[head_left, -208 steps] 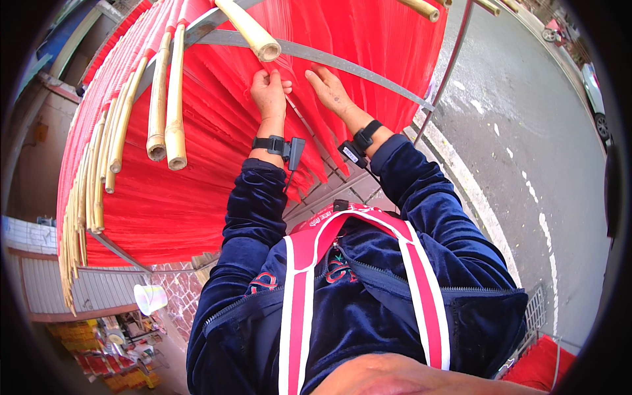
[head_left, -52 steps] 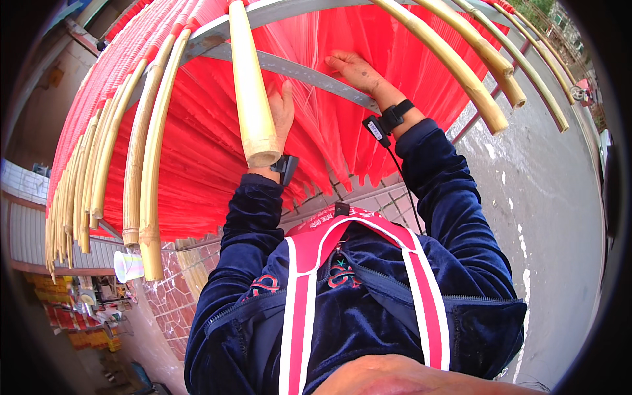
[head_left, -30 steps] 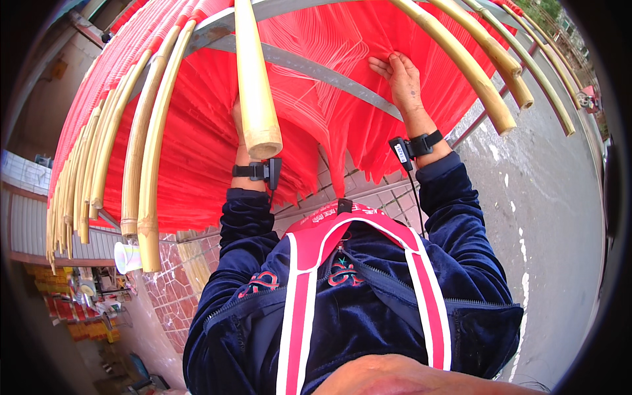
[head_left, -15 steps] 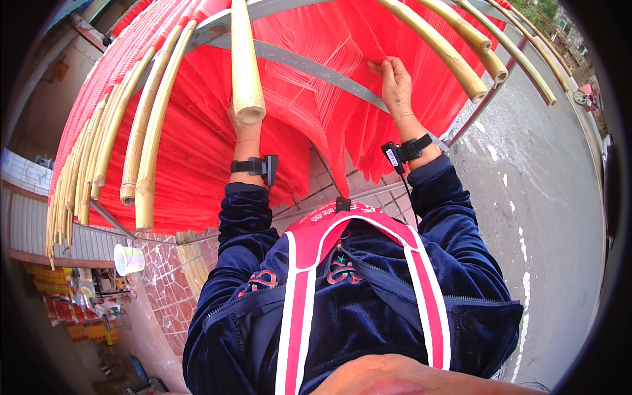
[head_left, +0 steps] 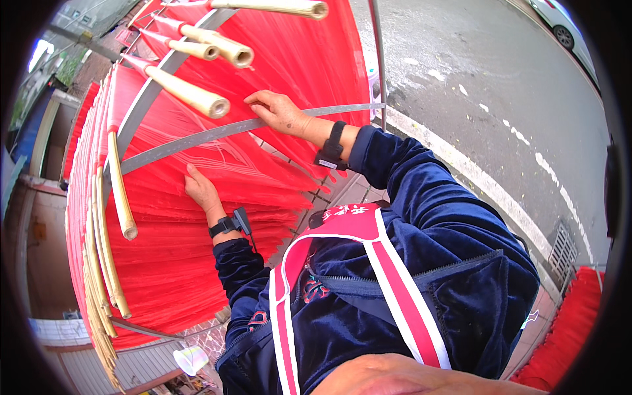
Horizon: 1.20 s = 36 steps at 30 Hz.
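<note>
Long red strands point(head_left: 178, 263) hang in dense, sheet-like bundles from bamboo poles point(head_left: 187, 92) laid across a grey metal rack point(head_left: 204, 137). My left hand point(head_left: 203, 191) is against the hanging strands below the curved rack bar. Its visible fingers are stretched out, and the far side of the hand is hidden. My right hand point(head_left: 282, 113) reaches over the same bar, fingers extended and slightly bent at the red strands, thumb apart from them. Nothing shows gripped in either hand. Black straps with small devices circle both wrists.
More bamboo pole ends point(head_left: 99, 263) stick out in a row at the left. An upright metal post point(head_left: 378, 59) stands at the rack's right end. Beyond lie a kerb and road point(head_left: 474, 72) with a parked car point(head_left: 566, 26). A white bucket point(head_left: 191, 360) is at lower left; more red strands point(head_left: 569, 329) lie lower right.
My view and body have turned to the right. My right hand has come closer to my left hand, at another part of the strands. My left hand shows more clearly now, no longer behind a pole.
</note>
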Available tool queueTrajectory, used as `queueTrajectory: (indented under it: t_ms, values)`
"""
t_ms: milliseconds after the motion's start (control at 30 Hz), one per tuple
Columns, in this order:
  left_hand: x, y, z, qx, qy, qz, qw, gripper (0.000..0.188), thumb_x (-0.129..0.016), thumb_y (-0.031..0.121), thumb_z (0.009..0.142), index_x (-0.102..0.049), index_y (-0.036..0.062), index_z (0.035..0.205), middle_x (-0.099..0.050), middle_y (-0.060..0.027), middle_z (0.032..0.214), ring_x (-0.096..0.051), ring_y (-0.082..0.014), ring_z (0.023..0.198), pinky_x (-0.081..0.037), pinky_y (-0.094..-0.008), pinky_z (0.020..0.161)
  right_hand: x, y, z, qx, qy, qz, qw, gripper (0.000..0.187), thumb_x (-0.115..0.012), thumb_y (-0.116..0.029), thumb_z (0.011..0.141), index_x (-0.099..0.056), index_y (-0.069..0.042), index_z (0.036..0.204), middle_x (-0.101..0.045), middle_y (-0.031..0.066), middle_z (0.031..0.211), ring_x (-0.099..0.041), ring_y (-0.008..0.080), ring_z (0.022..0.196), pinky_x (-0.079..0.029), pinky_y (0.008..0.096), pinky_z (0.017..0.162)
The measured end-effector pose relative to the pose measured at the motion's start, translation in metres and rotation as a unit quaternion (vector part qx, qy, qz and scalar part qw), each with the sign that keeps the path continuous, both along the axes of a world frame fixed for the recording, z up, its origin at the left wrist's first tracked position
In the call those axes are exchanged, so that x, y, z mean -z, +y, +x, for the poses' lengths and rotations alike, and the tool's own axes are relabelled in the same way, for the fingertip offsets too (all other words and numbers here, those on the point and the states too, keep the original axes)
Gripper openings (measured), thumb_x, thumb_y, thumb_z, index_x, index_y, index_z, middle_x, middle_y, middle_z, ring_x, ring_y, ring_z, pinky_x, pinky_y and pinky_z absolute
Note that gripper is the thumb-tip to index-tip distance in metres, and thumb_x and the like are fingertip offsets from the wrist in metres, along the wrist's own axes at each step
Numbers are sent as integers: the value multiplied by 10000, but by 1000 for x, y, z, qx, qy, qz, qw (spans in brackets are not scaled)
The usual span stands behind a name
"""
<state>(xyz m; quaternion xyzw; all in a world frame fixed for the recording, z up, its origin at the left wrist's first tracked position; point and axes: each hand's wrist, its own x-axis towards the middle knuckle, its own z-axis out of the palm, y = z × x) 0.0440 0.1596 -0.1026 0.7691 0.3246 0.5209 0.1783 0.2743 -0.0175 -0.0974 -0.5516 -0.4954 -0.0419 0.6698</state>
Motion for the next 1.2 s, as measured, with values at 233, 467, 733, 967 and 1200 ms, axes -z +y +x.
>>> queueTrajectory:
  t_ms: [233, 467, 733, 967, 1200]
  values:
    - [19, -3, 3, 13, 45, 41, 998, 549, -540, 389, 985, -598, -100, 742, -588, -244, 600, -516, -338, 506, -422, -468, 533, 49, -134, 14, -21, 113, -134, 984, 189, -517, -95, 973, -643, -6, 1083, -690, 62, 933, -653, 120, 860, -533, 273, 782]
    - [80, -8, 12, -34, 192, 8, 981, 603, -592, 443, 937, -580, -90, 656, -618, -261, 631, -587, -355, 539, -462, -462, 553, 95, -211, -33, -13, 237, -157, 959, 194, -509, -119, 964, -644, -1, 1040, -704, 87, 891, -677, 143, 814, -540, 296, 758]
    - [138, -27, 2, 13, 115, -210, 971, 465, -581, 347, 947, -594, -71, 744, -581, -183, 604, -563, -236, 552, -458, -419, 583, 139, -264, -27, -83, 294, -244, 920, 232, -503, -163, 990, -638, 0, 1085, -700, 54, 939, -664, 107, 868, -540, 277, 755]
    - [174, -109, 31, -51, -34, -290, 955, 270, -567, 194, 958, -642, -43, 1065, -670, -86, 904, -612, -156, 730, -521, -287, 658, 154, -373, 69, -131, 193, -216, 948, 234, -522, -177, 987, -644, 7, 1068, -697, 67, 934, -667, 133, 874, -542, 283, 799]
    - [198, -278, 203, 107, 1, -274, 956, 239, -561, 157, 954, -642, 11, 1124, -666, -74, 973, -634, -117, 771, -499, -236, 628, 173, -506, 179, -3, 333, -201, 921, 214, -528, -147, 965, -654, -2, 1060, -699, 78, 910, -660, 129, 804, -534, 282, 733]
